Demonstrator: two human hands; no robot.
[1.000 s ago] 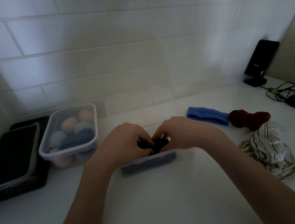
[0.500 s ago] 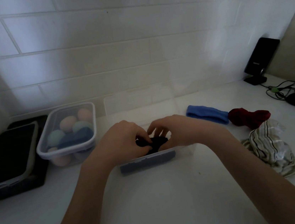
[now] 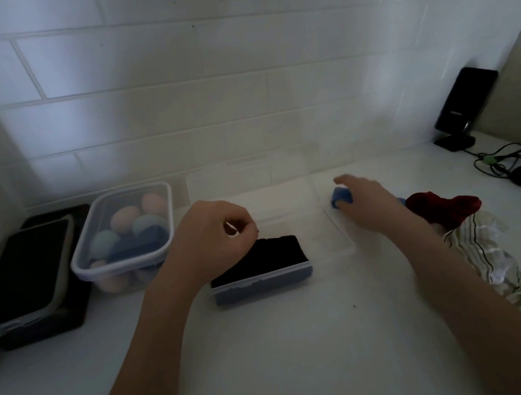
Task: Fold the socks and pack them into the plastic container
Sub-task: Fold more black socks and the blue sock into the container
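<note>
I see L hand (image 3: 211, 236) fingers loosely curled, holding nothing, over black sock (image 3: 266, 257) inside plastic container (image 3: 263, 284) on bench (image 3: 305, 356). R hand (image 3: 368, 203) on blue sock (image 3: 341, 195), grip unclear w/ blur.

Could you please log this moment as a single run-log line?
black sock in container | left hand above it, empty | right hand on blue sock | red sock waiting
</note>
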